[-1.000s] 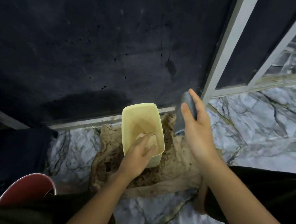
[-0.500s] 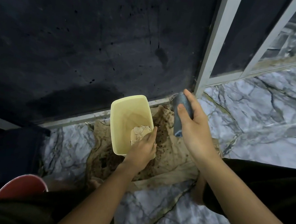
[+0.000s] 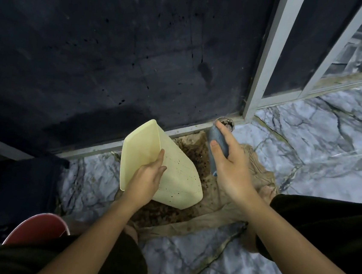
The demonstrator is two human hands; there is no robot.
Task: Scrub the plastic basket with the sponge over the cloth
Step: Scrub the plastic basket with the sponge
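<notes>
A pale yellow plastic basket point(image 3: 178, 176) is tipped on its side above a stained tan cloth point(image 3: 235, 205), its opening turned left and away. Dark specks dot its upturned wall. My left hand point(image 3: 146, 178) grips the basket at its rim, fingers over the wall. My right hand point(image 3: 232, 171) is closed around a blue-grey sponge point(image 3: 216, 138) just right of the basket, over the cloth. The sponge's far end is brown with dirt. Sponge and basket are apart.
A dark wall panel with a grey metal frame point(image 3: 266, 63) stands right behind the cloth. Veined marble floor point(image 3: 319, 151) spreads to the right and front. A red bucket rim point(image 3: 38, 226) sits at lower left, and a dark bundle point(image 3: 15, 175) lies left.
The basket has tipped from upright onto its side, opening turned left. My left hand came out of its inside and now holds the rim. My right hand kept the sponge.
</notes>
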